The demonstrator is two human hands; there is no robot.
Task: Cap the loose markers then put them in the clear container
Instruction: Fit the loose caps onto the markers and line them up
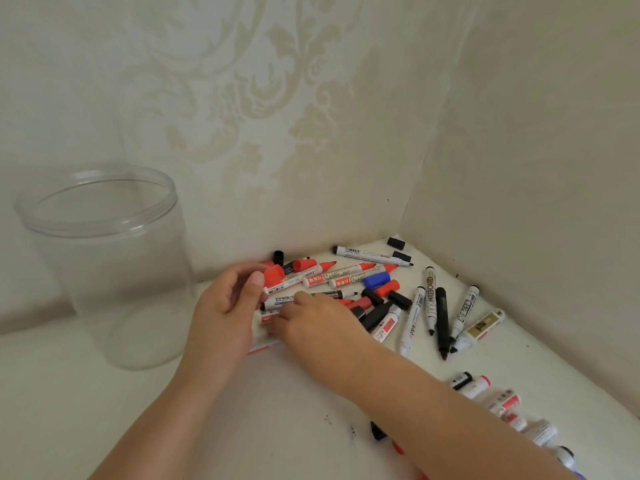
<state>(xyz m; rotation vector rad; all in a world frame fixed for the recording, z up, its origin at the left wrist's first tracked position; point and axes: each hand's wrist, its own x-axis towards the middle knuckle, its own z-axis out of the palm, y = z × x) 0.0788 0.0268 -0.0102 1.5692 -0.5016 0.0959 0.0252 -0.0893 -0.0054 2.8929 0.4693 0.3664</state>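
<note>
A pile of loose whiteboard markers and separate caps lies in the corner of the white surface, in red, black and blue. My left hand pinches a red cap between thumb and fingers at the pile's left edge. Just right of it, my right hand lies palm down, its fingers curled around a white marker that it mostly hides. The clear container stands upright and open at the left, with nothing visible inside.
Patterned walls close the corner behind and to the right. Uncapped black markers lie right of my hands, and loose caps, black and blue, lie in the pile. More markers lie beyond my right forearm. Ink specks dot the surface.
</note>
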